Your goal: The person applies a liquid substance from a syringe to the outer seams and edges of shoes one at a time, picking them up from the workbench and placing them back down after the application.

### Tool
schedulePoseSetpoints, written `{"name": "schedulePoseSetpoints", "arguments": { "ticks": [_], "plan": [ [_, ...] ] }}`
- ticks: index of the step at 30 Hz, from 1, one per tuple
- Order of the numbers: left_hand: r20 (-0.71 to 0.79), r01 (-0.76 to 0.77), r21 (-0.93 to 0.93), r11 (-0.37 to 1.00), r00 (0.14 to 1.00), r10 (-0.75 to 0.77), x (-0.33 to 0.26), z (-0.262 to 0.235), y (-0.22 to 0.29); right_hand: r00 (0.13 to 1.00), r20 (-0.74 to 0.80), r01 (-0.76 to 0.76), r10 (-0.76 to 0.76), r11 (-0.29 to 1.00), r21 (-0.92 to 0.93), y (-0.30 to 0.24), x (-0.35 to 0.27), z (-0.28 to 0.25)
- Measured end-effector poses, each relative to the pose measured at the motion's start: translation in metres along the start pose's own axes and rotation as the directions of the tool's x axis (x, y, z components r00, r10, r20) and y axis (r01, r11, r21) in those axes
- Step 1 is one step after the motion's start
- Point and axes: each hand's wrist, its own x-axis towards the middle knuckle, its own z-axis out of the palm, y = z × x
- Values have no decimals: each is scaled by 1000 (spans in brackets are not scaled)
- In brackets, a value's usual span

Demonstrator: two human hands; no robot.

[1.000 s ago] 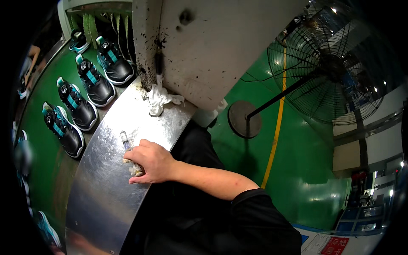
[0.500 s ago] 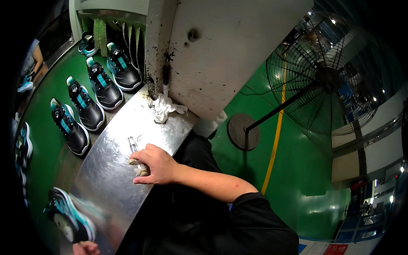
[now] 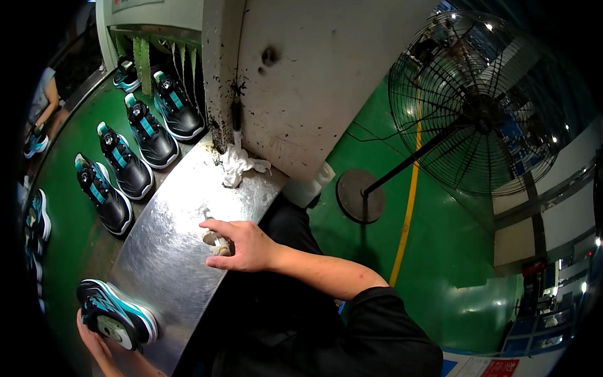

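At the lower left lies a black and teal sports shoe (image 3: 125,317) with a white sole, tilted over the metal tabletop's edge. My left hand (image 3: 97,349) is at its near left side with fingers curled against the upper; part of the hand is hidden. A pale grey-green oval shows on the shoe's near side. Over the metal tabletop (image 3: 169,232), my right hand (image 3: 245,245) curves its index finger and thumb round a small beige-and-white object (image 3: 218,242), whose kind I cannot make out.
Several matching shoes (image 3: 129,166) stand in a row on the green belt, leading into a machine opening with green strips (image 3: 144,63). White crumpled tissue (image 3: 237,164) lies by the stained machine panel (image 3: 301,81). A large stand fan (image 3: 480,113) is at the right. Another person (image 3: 47,103) sits far left.
My left hand has moved up along the shoe's left side, and the shoe has turned, showing more of its pale oval. My right hand has shifted slightly right with the small object.
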Motion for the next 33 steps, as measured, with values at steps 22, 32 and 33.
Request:
{"name": "schedulePoseSetpoints", "arguments": {
  "ticks": [22, 32, 33],
  "plan": [
    [382, 21, -637, 771, 877, 291, -94, 193, 80, 959, 279, -243, 51, 655, 715, -51, 5, -17],
    [487, 0, -592, 806, 797, 358, -111, 176, 70, 900, 327, -201, -287, 392, 898, -124, 52, 20],
    [490, -36, -578, 815, 783, 382, -112, 176, 69, 893, 334, -214, -301, 368, 905, -128, 55, 24]
  ]
}}
